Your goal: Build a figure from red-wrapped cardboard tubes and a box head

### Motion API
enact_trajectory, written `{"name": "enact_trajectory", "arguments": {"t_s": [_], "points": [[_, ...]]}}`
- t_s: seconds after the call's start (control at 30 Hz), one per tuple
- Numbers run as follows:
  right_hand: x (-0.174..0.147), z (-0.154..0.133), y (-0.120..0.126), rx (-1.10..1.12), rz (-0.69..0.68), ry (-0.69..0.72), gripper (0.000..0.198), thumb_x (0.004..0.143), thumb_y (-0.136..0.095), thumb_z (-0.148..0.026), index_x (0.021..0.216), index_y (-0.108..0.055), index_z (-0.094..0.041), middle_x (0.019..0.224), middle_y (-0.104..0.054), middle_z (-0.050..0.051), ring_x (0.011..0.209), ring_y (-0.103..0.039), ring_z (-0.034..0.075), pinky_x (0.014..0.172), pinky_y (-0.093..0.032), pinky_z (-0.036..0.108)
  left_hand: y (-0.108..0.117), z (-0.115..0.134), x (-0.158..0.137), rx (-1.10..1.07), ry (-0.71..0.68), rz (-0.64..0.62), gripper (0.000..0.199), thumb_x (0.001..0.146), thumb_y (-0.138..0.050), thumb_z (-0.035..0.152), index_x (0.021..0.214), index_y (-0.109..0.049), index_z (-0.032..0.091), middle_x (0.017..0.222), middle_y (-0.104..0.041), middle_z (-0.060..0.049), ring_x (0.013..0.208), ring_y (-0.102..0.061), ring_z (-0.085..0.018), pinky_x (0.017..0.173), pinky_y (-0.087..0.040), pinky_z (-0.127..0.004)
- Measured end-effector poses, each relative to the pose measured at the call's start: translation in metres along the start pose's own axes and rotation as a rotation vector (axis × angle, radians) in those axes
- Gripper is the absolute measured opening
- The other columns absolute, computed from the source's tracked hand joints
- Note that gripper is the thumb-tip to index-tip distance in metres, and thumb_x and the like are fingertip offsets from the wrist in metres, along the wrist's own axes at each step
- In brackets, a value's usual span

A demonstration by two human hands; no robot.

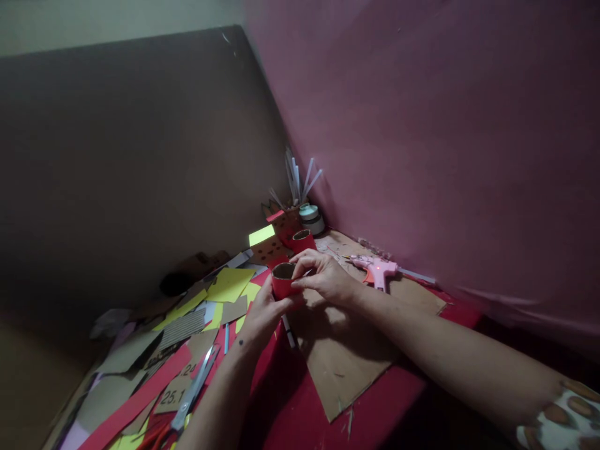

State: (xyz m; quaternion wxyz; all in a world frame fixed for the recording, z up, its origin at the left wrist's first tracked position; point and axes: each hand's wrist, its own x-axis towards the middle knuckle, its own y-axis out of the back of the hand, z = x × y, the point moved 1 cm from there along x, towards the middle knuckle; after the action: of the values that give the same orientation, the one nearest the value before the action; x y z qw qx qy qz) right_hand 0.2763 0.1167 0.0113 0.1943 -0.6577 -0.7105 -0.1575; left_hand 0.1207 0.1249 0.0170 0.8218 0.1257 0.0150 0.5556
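A short cardboard tube wrapped in red paper (282,286) is held upright between both hands, its open brown end facing up. My left hand (267,312) wraps around its lower left side. The fingers of my right hand (321,275) pinch the tube's rim on the right. Just behind stands a second red-covered tube (304,240). A flat piece of cardboard (344,369) lies beneath my hands on the red tabletop. Right of my right hand rests a pink glue gun (379,269) with a small red light lit.
Scissors (192,390) with red handles lie at left among cardboard scraps, a red paper strip (140,397) and yellow paper (230,284). At the back corner stand a holder with white sticks (296,181) and a jar (310,217). A pink wall (445,137) borders the right.
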Motion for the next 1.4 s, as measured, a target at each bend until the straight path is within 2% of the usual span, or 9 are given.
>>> {"name": "enact_trajectory", "arguments": {"t_s": [0.13, 0.33, 0.47, 0.53, 0.6, 0.77, 0.93, 1.23, 1.4], "points": [[-0.001, 0.006, -0.005, -0.019, -0.004, -0.016, 0.022, 0.064, -0.074, 0.000, 0.058, -0.063, -0.018, 0.091, -0.055, 0.000, 0.092, -0.056, 0.016, 0.089, -0.045, 0.034, 0.001, 0.005, -0.001, 0.004, 0.042, -0.015, 0.027, 0.056, -0.076, 0.017, 0.081, -0.066, 0.015, 0.077, -0.063, 0.001, 0.071, -0.054, -0.014, 0.065, -0.045, -0.024], [0.000, -0.003, -0.002, -0.048, -0.011, 0.021, 0.015, 0.068, -0.073, -0.012, 0.061, -0.061, -0.018, 0.087, -0.058, 0.000, 0.084, -0.057, 0.015, 0.081, -0.048, 0.032, -0.002, -0.001, -0.001, 0.005, 0.073, -0.011, 0.029, 0.057, -0.077, 0.019, 0.083, -0.064, 0.015, 0.080, -0.063, 0.000, 0.072, -0.055, -0.016, 0.067, -0.045, -0.027], [0.015, -0.012, 0.024, -0.050, 0.286, 0.015, 0.017, 0.076, -0.064, -0.033, 0.085, -0.060, -0.019, 0.080, -0.061, 0.001, 0.075, -0.060, 0.016, 0.071, -0.051, 0.032, -0.021, -0.005, -0.007, -0.026, 0.102, -0.045, 0.031, 0.059, -0.078, 0.022, 0.085, -0.061, 0.017, 0.077, -0.063, 0.000, 0.070, -0.057, -0.017, 0.067, -0.045, -0.030], [0.027, -0.010, 0.038, -0.178, 0.433, -0.033, 0.017, 0.076, -0.059, -0.029, 0.089, -0.057, -0.018, 0.081, -0.061, 0.002, 0.074, -0.060, 0.016, 0.068, -0.052, 0.031, -0.033, -0.008, -0.010, -0.060, 0.117, -0.102, 0.038, 0.057, -0.079, 0.021, 0.090, -0.060, 0.017, 0.080, -0.065, -0.002, 0.073, -0.060, -0.020, 0.068, -0.046, -0.032], [0.040, -0.003, 0.048, -0.262, 0.450, -0.053, 0.017, 0.073, -0.058, -0.022, 0.089, -0.058, -0.017, 0.086, -0.061, 0.003, 0.078, -0.060, 0.017, 0.070, -0.051, 0.032, -0.041, -0.013, -0.011, -0.092, 0.114, -0.150, 0.048, 0.053, -0.081, 0.020, 0.096, -0.059, 0.018, 0.084, -0.066, -0.003, 0.079, -0.062, -0.022, 0.071, -0.047, -0.035], [0.070, 0.018, 0.056, -0.534, 0.349, -0.129, 0.018, 0.067, -0.063, -0.011, 0.084, -0.065, -0.016, 0.085, -0.065, 0.005, 0.082, -0.062, 0.021, 0.081, -0.049, 0.037, -0.047, -0.020, -0.015, -0.122, 0.088, -0.178, 0.058, 0.055, -0.082, 0.018, 0.106, -0.055, 0.019, 0.092, -0.064, -0.003, 0.086, -0.059, -0.022, 0.081, -0.045, -0.037], [0.088, 0.028, 0.047, -0.782, 0.189, -0.176, 0.037, 0.061, -0.067, -0.004, 0.094, -0.074, -0.020, 0.101, -0.066, 0.011, 0.099, -0.061, 0.029, 0.090, -0.044, 0.043, -0.048, -0.015, -0.017, -0.129, 0.045, -0.167, 0.056, 0.056, -0.079, 0.014, 0.106, -0.055, 0.020, 0.091, -0.059, -0.001, 0.089, -0.054, -0.022, 0.083, -0.042, -0.036], [0.098, 0.044, 0.044, -0.953, -0.034, -0.204, 0.019, 0.068, -0.068, -0.009, 0.081, -0.077, -0.020, 0.081, -0.074, 0.008, 0.084, -0.068, 0.025, 0.074, -0.047, 0.030, -0.047, -0.022, -0.013, -0.147, -0.037, -0.211, 0.052, 0.055, -0.079, 0.015, 0.102, -0.056, 0.019, 0.092, -0.059, -0.002, 0.087, -0.053, -0.022, 0.079, -0.043, -0.035], [0.094, 0.046, 0.043, -0.957, -0.111, -0.207, 0.025, 0.066, -0.063, -0.005, 0.081, -0.076, -0.019, 0.076, -0.073, 0.005, 0.078, -0.067, 0.023, 0.067, -0.045, 0.027, -0.047, -0.019, -0.011, -0.159, -0.082, -0.232, 0.048, 0.055, -0.079, 0.014, 0.099, -0.058, 0.019, 0.094, -0.061, -0.002, 0.090, -0.055, -0.024, 0.083, -0.044, -0.038]]}}
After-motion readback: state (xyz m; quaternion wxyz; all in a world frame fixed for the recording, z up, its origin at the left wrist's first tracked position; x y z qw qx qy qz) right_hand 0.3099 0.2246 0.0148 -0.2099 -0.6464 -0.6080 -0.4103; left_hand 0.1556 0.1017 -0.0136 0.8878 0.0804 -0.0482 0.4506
